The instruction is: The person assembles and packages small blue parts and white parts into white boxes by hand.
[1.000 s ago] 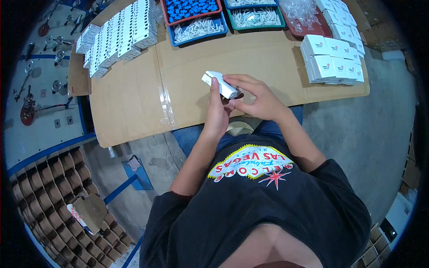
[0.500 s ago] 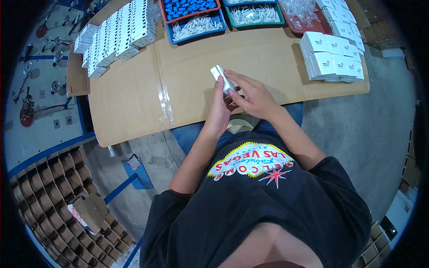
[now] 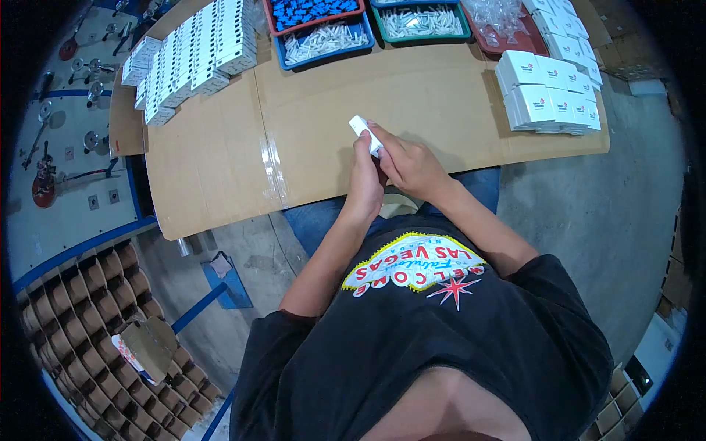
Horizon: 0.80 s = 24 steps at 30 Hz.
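Both hands hold a small white box (image 3: 359,126) above the near edge of the cardboard-covered table. My left hand (image 3: 363,176) grips its left side, with the thumb along it. My right hand (image 3: 414,165) wraps round the other side, fingers pressed against the box and touching the left hand. The box is tilted, its far end pointing up and left. Its lower part is hidden by the fingers.
White boxes with dark holes (image 3: 195,62) stand in rows at left; printed white boxes (image 3: 535,103) are stacked at right. At the back are a red tray (image 3: 360,10) of blue pieces, blue (image 3: 323,60) and green (image 3: 423,40) trays of white pieces, and clear plastic parts (image 3: 496,20).
The white box now looks like one closed block, where its two long parts stood slightly apart before. My hands have come closer together around it.
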Each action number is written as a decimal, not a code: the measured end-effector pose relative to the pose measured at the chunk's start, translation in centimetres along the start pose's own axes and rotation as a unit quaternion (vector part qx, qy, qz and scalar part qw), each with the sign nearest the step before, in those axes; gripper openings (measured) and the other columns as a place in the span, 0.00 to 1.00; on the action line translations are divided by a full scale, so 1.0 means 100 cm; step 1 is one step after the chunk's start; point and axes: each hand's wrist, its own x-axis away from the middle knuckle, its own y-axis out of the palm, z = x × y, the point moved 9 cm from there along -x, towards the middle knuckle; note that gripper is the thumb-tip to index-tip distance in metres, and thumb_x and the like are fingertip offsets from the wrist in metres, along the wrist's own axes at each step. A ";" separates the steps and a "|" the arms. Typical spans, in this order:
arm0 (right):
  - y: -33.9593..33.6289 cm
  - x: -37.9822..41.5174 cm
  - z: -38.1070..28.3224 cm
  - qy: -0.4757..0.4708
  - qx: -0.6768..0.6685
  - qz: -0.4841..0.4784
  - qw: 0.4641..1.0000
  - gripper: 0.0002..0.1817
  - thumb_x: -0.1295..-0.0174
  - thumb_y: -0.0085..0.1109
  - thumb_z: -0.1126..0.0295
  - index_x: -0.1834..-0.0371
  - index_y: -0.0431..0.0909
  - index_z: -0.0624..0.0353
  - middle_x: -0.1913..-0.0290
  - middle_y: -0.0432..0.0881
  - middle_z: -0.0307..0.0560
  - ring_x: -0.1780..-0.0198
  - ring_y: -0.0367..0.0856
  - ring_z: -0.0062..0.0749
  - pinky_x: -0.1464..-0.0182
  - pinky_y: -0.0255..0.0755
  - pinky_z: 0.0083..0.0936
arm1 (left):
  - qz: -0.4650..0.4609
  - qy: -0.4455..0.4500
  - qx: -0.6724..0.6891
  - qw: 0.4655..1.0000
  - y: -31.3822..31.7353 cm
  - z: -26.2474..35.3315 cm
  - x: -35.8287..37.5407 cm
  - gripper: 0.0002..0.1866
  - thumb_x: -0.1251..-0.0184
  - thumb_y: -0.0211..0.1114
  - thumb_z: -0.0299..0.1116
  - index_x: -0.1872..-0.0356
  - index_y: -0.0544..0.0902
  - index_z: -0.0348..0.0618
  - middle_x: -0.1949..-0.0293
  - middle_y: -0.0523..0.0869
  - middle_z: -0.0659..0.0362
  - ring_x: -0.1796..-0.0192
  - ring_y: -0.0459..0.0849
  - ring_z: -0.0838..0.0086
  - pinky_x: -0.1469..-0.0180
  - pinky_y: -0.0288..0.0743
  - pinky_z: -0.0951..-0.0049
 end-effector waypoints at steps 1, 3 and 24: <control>0.000 0.001 -0.001 0.000 -0.001 -0.001 1.000 0.29 0.29 0.55 0.69 0.26 0.65 0.64 0.42 0.83 0.65 0.56 0.88 0.59 0.57 0.84 0.46 | 0.004 -0.001 -0.007 1.000 -0.003 -0.002 0.000 0.28 0.22 0.50 0.63 0.42 0.76 0.49 0.51 0.82 0.63 0.46 0.80 0.74 0.42 0.72 0.67; -0.003 0.002 -0.002 -0.006 0.007 -0.006 1.000 0.30 0.30 0.55 0.69 0.25 0.65 0.63 0.43 0.84 0.65 0.59 0.88 0.60 0.58 0.84 0.46 | 0.004 -0.002 -0.015 1.000 -0.002 -0.002 0.000 0.28 0.22 0.50 0.63 0.41 0.76 0.49 0.52 0.82 0.63 0.46 0.80 0.74 0.42 0.72 0.67; -0.023 -0.016 0.002 0.103 -0.316 -0.018 0.943 0.31 0.25 0.58 0.66 0.22 0.64 0.62 0.25 0.70 0.51 0.27 0.71 0.37 0.25 0.64 0.37 | -0.142 0.258 -0.186 0.937 0.036 0.059 0.027 0.54 0.37 0.65 0.20 0.17 0.41 0.57 0.23 0.60 0.45 0.22 0.64 0.56 0.25 0.64 0.56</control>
